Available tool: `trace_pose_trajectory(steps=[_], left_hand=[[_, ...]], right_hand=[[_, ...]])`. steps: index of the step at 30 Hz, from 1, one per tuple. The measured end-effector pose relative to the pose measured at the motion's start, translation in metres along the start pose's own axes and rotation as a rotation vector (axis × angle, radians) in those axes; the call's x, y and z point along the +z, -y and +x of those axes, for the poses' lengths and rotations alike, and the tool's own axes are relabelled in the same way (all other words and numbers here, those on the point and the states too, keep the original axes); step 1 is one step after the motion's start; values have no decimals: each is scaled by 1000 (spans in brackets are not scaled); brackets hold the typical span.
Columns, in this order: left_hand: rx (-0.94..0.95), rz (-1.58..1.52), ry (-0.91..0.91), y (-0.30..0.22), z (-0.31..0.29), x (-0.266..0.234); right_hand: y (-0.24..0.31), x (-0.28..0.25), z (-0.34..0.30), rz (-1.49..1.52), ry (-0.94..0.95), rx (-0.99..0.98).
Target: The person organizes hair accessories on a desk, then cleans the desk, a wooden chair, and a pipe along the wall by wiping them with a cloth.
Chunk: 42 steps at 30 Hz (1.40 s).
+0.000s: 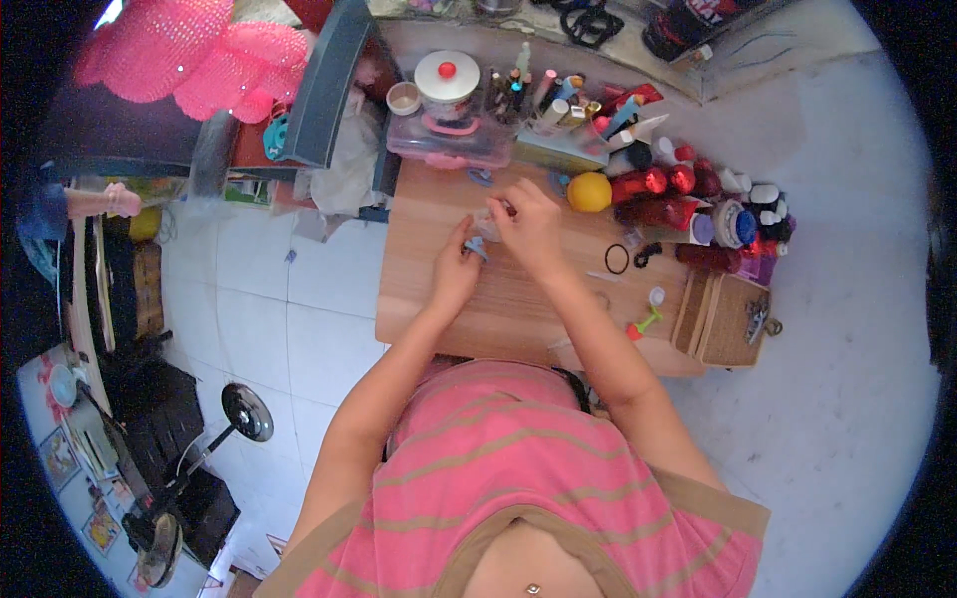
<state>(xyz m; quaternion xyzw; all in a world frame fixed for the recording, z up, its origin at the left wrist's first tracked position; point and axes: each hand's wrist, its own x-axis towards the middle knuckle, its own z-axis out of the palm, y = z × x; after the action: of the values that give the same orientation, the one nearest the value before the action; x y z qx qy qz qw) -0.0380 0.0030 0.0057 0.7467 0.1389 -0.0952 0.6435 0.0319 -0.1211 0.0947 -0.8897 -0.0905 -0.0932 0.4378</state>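
Observation:
Both my hands are close together over the wooden tabletop [429, 214]. My left hand [457, 271] has its fingers closed at a small light-blue piece [476, 246], whose kind is too small to make out. Just to the right and above, my right hand [529, 223] pinches with thumb and fingertips; a tiny dark-red spot shows there, but what it is stays unclear. Between the two hands is a small clear, whitish piece [485, 228], partly covered by fingers. Farther back on the table lies another small blue piece [480, 176].
Behind my hands stand a white-lidded jar [447, 80] on a clear pink-handled box [439, 145] and a holder of cosmetic tubes [563, 115]. Rightward are a yellow ball [589, 192], red bottles [663, 189], a black hair tie [617, 259], a green-and-red item [646, 322] and a wicker tray [733, 329].

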Motion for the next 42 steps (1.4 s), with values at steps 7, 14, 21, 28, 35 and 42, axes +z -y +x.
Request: trace_pose_trajectory(steps=[7,14,21,28,35,42], left_hand=[[69,159,-2,-11,1,-2],[13,171,17,-14,15,-13],[366,634,-102,-54,53,-38],[498,1041,150,-44,93,-21],[333,825,123,-14,51,-51],[-789,-506,554,-55,-42,0]], right_hand=[[-9,4,-9,-334,235,-36],[-28,14,-13,-234,196,12],[-65,-13,3,-386,-49,306],[-126,10,-16,-680,281,420],[-109,-3,-84,-477,144,493],[-22,-55,-148,3,83,598]])
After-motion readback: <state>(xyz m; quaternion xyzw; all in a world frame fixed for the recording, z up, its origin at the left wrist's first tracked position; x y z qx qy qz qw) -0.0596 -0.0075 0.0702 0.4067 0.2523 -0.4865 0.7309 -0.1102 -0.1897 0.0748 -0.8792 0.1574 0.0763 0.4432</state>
